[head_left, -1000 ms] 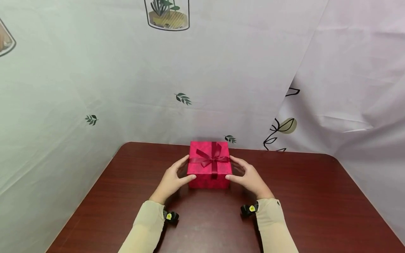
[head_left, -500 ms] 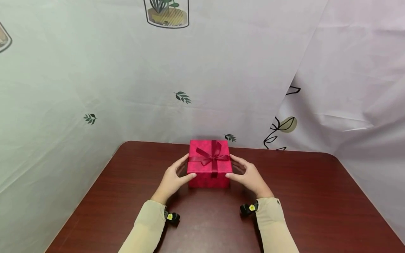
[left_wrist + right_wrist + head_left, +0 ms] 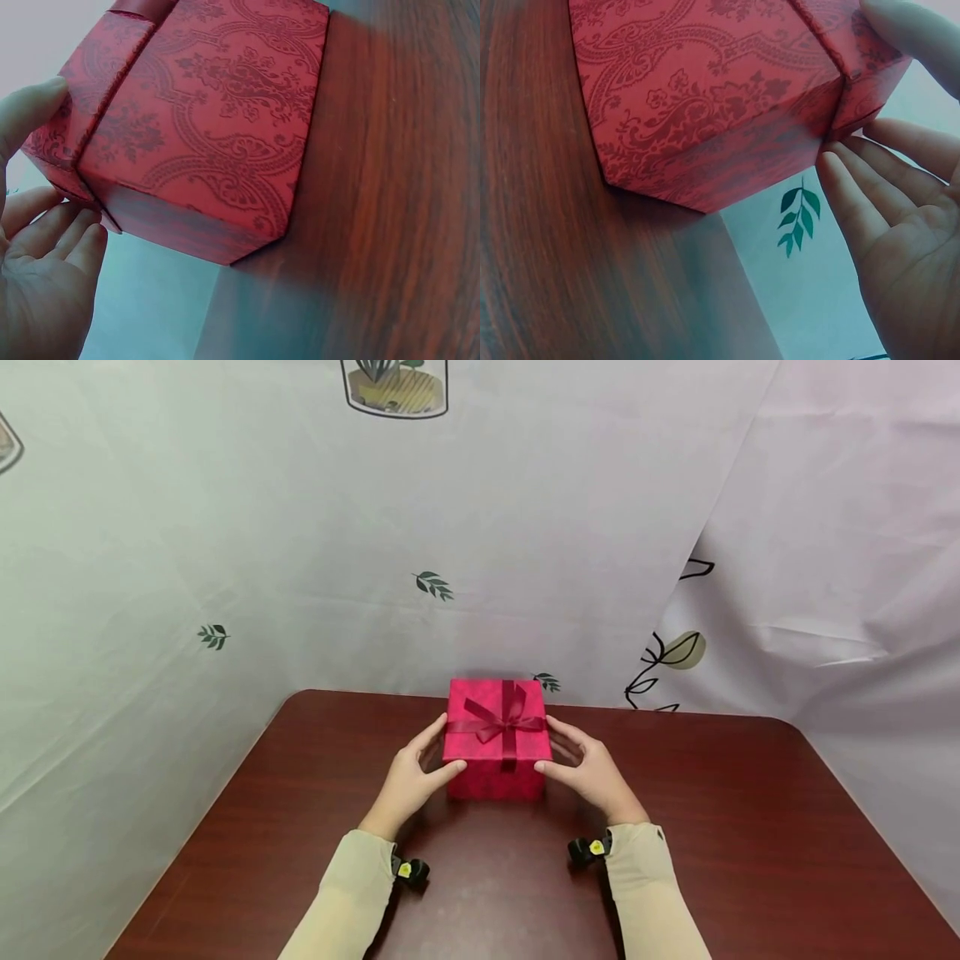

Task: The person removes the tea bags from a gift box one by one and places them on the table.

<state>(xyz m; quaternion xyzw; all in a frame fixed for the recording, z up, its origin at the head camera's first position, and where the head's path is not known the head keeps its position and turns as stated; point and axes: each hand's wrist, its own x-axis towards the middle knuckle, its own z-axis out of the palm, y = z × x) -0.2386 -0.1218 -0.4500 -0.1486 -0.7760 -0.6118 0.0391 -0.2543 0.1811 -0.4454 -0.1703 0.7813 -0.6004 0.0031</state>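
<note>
A red patterned gift box [image 3: 495, 785] stands near the back of the table, its lid [image 3: 480, 747] tied with a dark red ribbon bow [image 3: 504, 723]. My left hand [image 3: 408, 783] grips the lid's left side, thumb on its front face and fingers along the side. On the right, my right hand [image 3: 598, 777] holds the lid the same way. Both wrist views show the lid [image 3: 101, 64] still around the upper part of the box body [image 3: 705, 90], with fingertips at the lid's lower rim. The inside of the box is hidden.
The dark red-brown wooden table [image 3: 720, 827] spreads out on both sides of the box. Just behind its back edge hangs a pale cloth [image 3: 315, 527] with leaf prints. Black wrist cameras [image 3: 411, 872] sit at both cuffs.
Both hands and the lid have risen slightly against the box body, which stays on the table. The whole head view has shifted a little upward too.
</note>
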